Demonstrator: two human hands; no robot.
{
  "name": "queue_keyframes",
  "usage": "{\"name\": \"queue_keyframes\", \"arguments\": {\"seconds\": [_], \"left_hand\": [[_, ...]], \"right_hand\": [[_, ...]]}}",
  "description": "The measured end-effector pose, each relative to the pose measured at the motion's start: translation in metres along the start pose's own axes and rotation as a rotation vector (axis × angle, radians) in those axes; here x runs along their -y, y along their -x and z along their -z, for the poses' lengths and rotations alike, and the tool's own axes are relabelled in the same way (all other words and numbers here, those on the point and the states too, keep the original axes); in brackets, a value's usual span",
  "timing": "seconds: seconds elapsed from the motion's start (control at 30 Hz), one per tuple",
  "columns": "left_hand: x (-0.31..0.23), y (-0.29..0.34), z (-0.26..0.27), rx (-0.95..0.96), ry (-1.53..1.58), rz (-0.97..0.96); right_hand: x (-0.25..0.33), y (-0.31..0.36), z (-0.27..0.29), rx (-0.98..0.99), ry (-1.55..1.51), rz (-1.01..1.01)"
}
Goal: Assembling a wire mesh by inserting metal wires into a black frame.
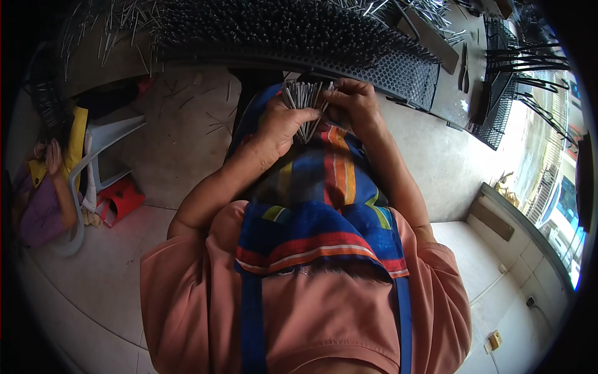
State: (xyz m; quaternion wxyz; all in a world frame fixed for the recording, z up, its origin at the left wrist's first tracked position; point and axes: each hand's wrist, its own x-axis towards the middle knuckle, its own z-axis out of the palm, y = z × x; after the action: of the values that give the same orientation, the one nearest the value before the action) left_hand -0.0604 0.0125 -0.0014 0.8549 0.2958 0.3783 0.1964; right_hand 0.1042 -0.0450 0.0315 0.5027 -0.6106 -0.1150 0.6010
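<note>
My left hand (279, 128) is wrapped round a fanned bundle of thin, silvery metal rods (303, 95), its thumb laid across the front. The rods spread apart at the top and narrow toward the bottom, just above my lap. At the bundle's right side, my right hand (356, 103) has its fingers drawn together in a pinch against the rods. Whether one single rod is between those fingertips is too small to tell. A striped, colourful apron (333, 165) covers my lap beneath both hands.
Ahead stands a black perforated board (408, 84) packed with upright dark rods (280, 31). Loose rods (124, 28) lie at the far left. Pliers (463, 70) rest on the table at right, near a black mesh rack (495, 115). A person (47, 206) sits at left beside a red container (121, 201).
</note>
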Motion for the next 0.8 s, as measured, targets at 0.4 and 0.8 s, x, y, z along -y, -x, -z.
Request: {"name": "queue_keyframes", "arguments": {"seconds": [0.4,0.8], "left_hand": [[0.027,0.006,0.013,-0.043,0.030,0.073],[-0.004,0.004,-0.005,-0.121,0.123,0.111]], "right_hand": [[0.018,-0.027,-0.010,-0.380,0.451,0.979],[0.013,-0.028,-0.009,-0.411,0.639,1.086]]}}
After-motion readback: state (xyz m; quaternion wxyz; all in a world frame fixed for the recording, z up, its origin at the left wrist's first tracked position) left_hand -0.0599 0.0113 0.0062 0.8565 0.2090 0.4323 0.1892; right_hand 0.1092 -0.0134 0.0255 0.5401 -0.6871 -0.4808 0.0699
